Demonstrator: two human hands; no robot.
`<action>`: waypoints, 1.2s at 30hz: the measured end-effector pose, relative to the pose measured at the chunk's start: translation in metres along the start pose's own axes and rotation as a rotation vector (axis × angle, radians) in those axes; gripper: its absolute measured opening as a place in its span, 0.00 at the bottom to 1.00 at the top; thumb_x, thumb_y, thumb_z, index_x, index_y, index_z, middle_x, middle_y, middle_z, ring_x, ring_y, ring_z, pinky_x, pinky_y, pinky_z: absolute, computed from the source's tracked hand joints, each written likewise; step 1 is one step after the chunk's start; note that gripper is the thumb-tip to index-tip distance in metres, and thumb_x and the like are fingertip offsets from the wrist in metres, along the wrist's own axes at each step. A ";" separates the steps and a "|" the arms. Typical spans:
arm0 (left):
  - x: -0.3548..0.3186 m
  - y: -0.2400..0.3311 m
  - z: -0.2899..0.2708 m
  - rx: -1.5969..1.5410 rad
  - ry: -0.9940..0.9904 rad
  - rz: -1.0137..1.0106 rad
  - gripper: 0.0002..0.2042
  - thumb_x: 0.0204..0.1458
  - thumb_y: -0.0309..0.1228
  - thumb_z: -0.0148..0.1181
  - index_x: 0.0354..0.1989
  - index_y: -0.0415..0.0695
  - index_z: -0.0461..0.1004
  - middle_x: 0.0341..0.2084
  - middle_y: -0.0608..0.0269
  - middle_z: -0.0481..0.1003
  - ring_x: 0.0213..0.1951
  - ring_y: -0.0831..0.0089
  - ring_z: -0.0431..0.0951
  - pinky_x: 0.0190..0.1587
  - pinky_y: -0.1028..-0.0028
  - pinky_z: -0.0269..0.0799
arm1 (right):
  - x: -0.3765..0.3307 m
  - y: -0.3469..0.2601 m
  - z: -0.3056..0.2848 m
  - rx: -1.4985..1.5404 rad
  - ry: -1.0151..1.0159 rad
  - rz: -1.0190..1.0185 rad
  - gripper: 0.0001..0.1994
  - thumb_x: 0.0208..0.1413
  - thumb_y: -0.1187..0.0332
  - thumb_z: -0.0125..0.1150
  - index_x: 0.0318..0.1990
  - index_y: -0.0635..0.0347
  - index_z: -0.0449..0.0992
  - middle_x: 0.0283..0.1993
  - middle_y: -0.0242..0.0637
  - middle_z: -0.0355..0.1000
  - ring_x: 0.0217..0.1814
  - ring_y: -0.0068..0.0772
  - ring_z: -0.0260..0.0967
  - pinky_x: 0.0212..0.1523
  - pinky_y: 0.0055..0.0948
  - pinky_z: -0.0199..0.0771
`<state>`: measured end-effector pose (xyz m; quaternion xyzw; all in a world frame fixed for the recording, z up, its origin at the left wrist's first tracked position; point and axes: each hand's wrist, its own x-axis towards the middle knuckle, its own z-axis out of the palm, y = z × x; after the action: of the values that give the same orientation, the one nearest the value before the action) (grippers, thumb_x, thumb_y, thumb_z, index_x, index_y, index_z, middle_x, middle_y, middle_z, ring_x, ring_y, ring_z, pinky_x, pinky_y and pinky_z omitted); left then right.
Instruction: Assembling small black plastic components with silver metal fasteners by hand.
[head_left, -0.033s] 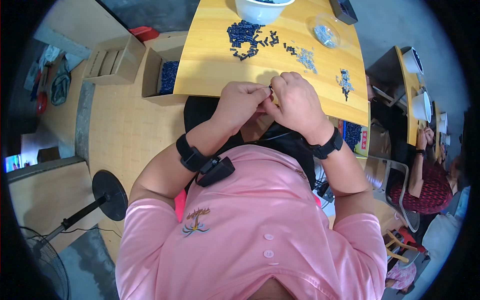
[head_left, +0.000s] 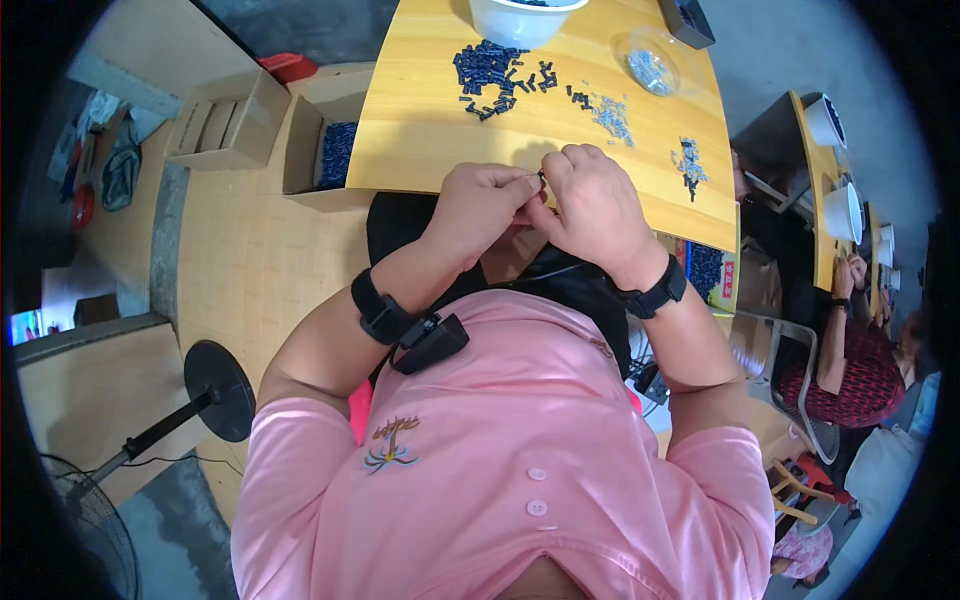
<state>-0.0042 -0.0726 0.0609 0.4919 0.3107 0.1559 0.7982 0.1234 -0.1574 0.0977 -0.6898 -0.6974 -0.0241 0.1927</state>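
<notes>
Table (head_left: 420,130) is the biggest thing, wood-coloured, filling the upper middle of the frame, its near edge running just past my hands. My pink shirt (head_left: 480,430) takes up the lower middle. Far right, another person in a red-and-black patterned top (head_left: 855,385) sits with hands near another table. Open cardboard box (head_left: 300,150) by the table's left edge, upper left of centre, dark parts inside; a second box (head_left: 731,275) with dark parts sits below the table's right edge. White bowl (head_left: 510,25) at the top edge of the frame, holding dark stuff, cut off by the border. My left hand (head_left: 475,212) and right hand (head_left: 595,205) meet at frame centre by the table's near edge, black band on each wrist. Heap of small black parts (head_left: 488,68) upper centre, just below the bowl, a few strays to its right. Round clear dish (head_left: 634,45) upper right, pale pieces in it. Loose clear pieces (head_left: 612,118) below the dish; a smaller mixed cluster (head_left: 688,158), clear above and black below, nearer the table's right edge. Smallest: a dark part (head_left: 541,177) at centre, pinched between the fingers of both hands, mostly covered, exact shape can't tell.
</notes>
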 end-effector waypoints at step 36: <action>0.000 0.006 0.002 0.096 0.040 0.176 0.10 0.55 0.28 0.54 0.37 0.33 0.77 0.25 0.65 0.75 0.26 0.82 0.73 0.30 0.82 0.71 | 0.008 0.002 0.000 0.043 0.134 -0.071 0.09 0.42 0.69 0.59 0.25 0.63 0.67 0.24 0.46 0.64 0.31 0.48 0.65 0.34 0.39 0.67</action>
<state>-0.0028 -0.0711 0.0663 0.5518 0.2893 0.2199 0.7506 0.1251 -0.1496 0.0995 -0.6572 -0.7074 -0.0621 0.2525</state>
